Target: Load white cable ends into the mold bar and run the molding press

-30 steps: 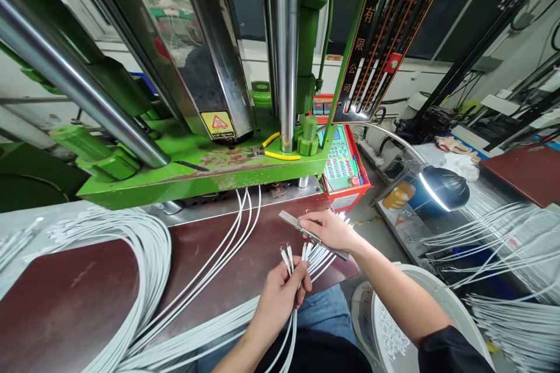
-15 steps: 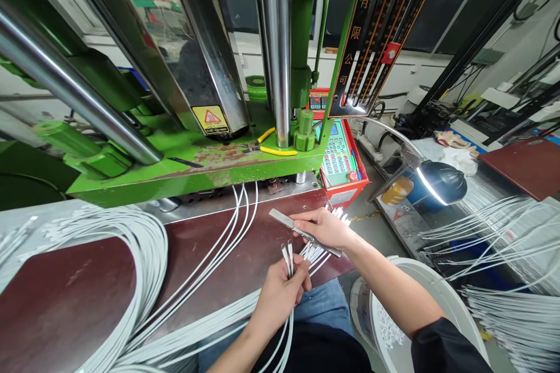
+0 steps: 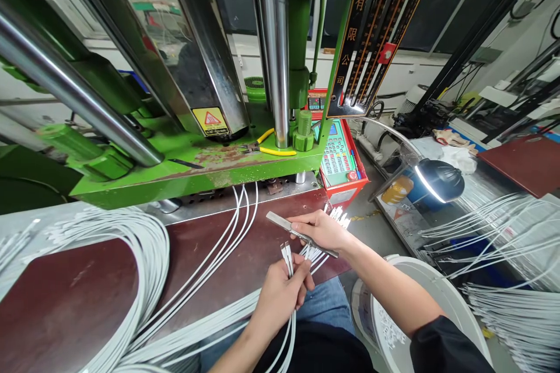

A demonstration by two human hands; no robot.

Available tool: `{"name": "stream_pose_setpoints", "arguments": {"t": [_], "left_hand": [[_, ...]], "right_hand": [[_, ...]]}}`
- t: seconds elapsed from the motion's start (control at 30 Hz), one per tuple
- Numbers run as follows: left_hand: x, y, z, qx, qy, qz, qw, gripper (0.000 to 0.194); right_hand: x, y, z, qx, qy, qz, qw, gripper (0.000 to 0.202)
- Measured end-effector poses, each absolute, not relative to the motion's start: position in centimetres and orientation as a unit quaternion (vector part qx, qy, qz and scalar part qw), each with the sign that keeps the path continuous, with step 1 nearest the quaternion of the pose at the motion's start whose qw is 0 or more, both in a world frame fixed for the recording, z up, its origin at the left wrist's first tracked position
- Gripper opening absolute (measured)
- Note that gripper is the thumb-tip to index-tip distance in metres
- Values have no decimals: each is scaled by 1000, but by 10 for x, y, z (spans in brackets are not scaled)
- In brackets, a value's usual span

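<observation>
My left hand [image 3: 282, 288] is closed around a few white cables [image 3: 287, 256], whose ends stick up above its fingers. In my right hand [image 3: 321, 230] is a flat metal tool [image 3: 280, 222], held slantwise with its wide end pointing up and left. The tool is just above and to the right of the cable ends in my left hand. Behind my right hand a bunch of white cable ends [image 3: 336, 217] lies at the right edge of the brown table [image 3: 196, 250]. A large coil of white cables [image 3: 149, 250] lies on the left.
A green press [image 3: 210, 178] stands behind the table, with yellow-handled pliers [image 3: 277, 151] on its ledge. Several cables run under it. To the right are a red control box [image 3: 345, 186], a white bucket [image 3: 431, 285], a lamp [image 3: 441, 180] and more cables [image 3: 516, 309].
Both hands keep their grips. The metal tool and my right hand have shifted slightly left, and the cable ends in my left hand have moved very little.
</observation>
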State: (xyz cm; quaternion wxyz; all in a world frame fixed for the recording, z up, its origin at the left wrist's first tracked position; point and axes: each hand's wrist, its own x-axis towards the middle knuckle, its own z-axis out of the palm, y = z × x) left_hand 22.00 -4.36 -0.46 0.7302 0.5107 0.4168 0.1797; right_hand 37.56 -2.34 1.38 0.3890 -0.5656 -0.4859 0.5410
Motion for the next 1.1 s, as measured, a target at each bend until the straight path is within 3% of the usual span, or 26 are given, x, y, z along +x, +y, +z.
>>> {"name": "stream_pose_setpoints", "arguments": {"t": [0.23,0.43,0.87,1.1], "left_hand": [[211,-34,-6,498,415,236,724,33],[210,-31,-5,436,412,191,777,34],[212,-32,-4,461,415,204,757,35],[194,-36,-8,462,475,321,677,29]], "right_hand": [[385,-22,16,-555,-499,542,386,40],[386,-21,24,-546,-543,522,366,41],[382,-19,27,-549,-574,493,355,41],[391,-18,21,-554,-567,486,368,39]]}}
